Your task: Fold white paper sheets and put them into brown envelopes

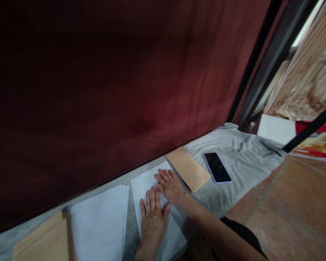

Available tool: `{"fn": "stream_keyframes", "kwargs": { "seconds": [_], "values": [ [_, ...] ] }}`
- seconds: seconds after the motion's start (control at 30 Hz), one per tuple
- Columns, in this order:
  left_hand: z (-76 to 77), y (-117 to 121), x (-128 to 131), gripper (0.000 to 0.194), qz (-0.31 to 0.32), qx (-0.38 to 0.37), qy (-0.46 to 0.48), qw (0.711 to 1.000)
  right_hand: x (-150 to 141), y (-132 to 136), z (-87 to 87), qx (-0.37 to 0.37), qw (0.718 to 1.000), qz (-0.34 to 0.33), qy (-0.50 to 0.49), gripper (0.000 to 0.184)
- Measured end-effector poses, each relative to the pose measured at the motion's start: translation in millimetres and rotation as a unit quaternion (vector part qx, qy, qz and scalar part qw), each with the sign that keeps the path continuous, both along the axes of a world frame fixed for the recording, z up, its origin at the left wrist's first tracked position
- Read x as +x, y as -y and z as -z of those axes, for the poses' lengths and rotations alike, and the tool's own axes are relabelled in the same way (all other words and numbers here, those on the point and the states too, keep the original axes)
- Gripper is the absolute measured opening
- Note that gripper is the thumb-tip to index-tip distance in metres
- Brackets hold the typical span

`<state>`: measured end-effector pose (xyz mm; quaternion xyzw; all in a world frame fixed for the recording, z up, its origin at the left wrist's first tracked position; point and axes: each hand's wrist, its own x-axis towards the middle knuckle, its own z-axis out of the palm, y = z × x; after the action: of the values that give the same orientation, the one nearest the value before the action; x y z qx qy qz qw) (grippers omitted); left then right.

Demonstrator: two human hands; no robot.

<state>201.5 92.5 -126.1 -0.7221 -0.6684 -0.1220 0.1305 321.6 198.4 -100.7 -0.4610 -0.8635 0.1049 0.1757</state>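
A white sheet of paper (139, 181) lies on a grey cloth, and both hands rest on it. My left hand (153, 219) is flat on the sheet with its fingers stretched out, pointing away from me. Just beyond it and to the right, my right hand (170, 185) also lies flat, fingers extended toward the upper left. The two hands nearly meet at the left thumb. Part of the sheet is covered by the hands and forearms. To the right of the sheet is a brown envelope (188, 168).
A phone (217, 167) with a dark screen lies on the grey cloth (241, 156). At the left are a stack of white paper (99, 221) and more brown envelopes (43, 239). A dark red panel (125, 90) rises along the far side. Tiled floor (296, 203) is at right.
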Motion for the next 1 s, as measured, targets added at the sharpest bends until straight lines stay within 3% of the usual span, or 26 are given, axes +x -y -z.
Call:
{"fn": "stream_keyframes", "kwargs": {
  "seconds": [0.3, 0.5, 0.67, 0.83, 1.0],
  "values": [
    [-3.5, 19, 7, 0.06, 0.071, 0.002, -0.017, 0.997, -9, -9, 4.4, 0.033, 0.998, 0.057, 0.002, 0.052],
    [-7.3, 49, 28, 0.071, 0.181, -0.016, -0.026, 0.983, -5, -10, 3.7, 0.027, 0.998, 0.064, 0.0, 0.05],
    [-14.9, 57, 34, 0.074, 0.271, -0.036, -0.028, 0.962, 6, 1, 7.5, 0.031, 0.999, 0.033, -0.017, 0.049],
    [-20.6, 55, 32, 0.064, 0.277, -0.055, -0.022, 0.959, 27, 19, 12.0, 0.053, 0.998, -0.033, -0.005, 0.049],
    [-29.9, 53, 37, 0.059, 0.259, -0.073, -0.012, 0.963, 46, 25, 6.6, 0.045, 0.998, -0.042, 0.005, 0.049]
  ]
}}
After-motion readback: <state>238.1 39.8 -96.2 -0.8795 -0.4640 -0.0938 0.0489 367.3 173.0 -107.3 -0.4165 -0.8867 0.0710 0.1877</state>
